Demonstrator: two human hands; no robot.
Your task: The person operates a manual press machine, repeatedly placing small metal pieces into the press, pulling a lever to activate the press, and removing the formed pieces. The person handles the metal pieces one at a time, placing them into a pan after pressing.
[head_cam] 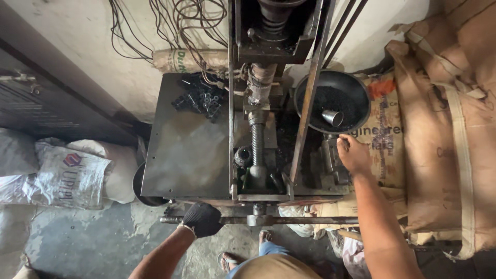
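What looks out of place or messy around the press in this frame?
Loose wires hang tangled against the wall above the machine. Small black parts lie in a loose heap on the metal table. A metal cup lies tipped on its side in the pan of black granules. Nothing looks broken.
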